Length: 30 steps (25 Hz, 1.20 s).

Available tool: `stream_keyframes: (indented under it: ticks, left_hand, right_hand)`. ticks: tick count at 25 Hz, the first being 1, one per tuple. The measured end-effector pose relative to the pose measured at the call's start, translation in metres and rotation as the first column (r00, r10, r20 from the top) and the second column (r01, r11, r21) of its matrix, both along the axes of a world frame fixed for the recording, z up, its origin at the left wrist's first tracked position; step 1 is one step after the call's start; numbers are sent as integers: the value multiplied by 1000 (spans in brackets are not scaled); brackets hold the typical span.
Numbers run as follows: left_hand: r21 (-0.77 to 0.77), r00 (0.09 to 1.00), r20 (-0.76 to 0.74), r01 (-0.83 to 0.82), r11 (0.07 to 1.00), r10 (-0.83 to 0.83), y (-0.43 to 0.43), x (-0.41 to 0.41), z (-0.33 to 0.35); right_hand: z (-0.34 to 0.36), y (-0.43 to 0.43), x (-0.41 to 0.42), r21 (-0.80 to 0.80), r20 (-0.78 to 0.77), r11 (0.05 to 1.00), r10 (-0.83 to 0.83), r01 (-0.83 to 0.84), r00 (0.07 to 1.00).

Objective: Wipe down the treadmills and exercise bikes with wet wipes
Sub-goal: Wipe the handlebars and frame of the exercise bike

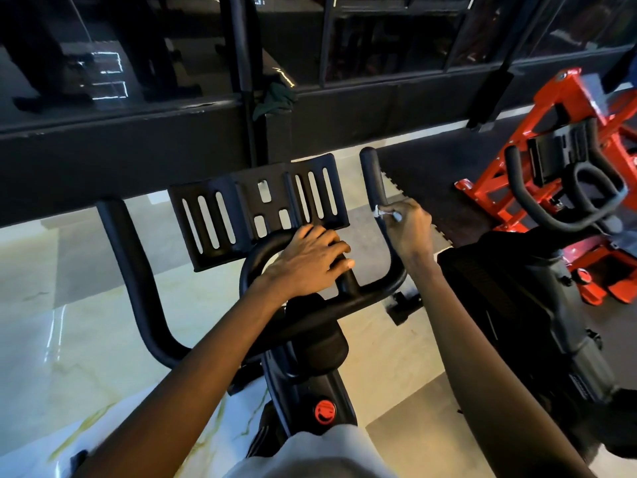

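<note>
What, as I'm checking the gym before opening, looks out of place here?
A dark green cloth lies bunched on the black ledge beside the post, beyond the exercise bike; it looks left behind. Nothing else stands out.

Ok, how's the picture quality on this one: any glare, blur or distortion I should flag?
Head view: the wide-angle lens bows the dark window ledge; glare streaks the glossy floor at left; lights reflect in the window glass; the wipe in the right hand is small and soft; the left hand is fairly sharp.
</note>
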State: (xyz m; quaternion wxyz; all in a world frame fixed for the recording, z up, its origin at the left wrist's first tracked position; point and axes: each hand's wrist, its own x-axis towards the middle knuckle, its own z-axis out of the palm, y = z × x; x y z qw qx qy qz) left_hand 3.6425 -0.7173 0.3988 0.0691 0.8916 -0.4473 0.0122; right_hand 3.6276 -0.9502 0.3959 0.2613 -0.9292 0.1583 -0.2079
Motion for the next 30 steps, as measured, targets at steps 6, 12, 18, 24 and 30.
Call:
stream_keyframes:
  ticks: [6,12,18,24,30]
  left_hand:
    - [-50,999,-40,-10,999,8,18,-12,-3]
    - [-226,966,-200,-209,952,165,51,-80,-13]
    - [-131,965,-204,-193,972,165,63,-98,-16]
    - [-185,981,-134,-164,969,141,82,-99,-19]
    - [-421,955,-30,-279,863,294,121,-75,-11]
  right_hand:
    - [-14,17,-57,-62,-110,997,40,-47,993]
    - [-10,40,-121,86,36,995,-45,42,998]
    - [-19,64,-135,187,56,982,-41,30,998]
    - [-10,89,-145,224,68,975,-14,-1,998]
    - [6,140,-121,262,149,948,143,-178,978]
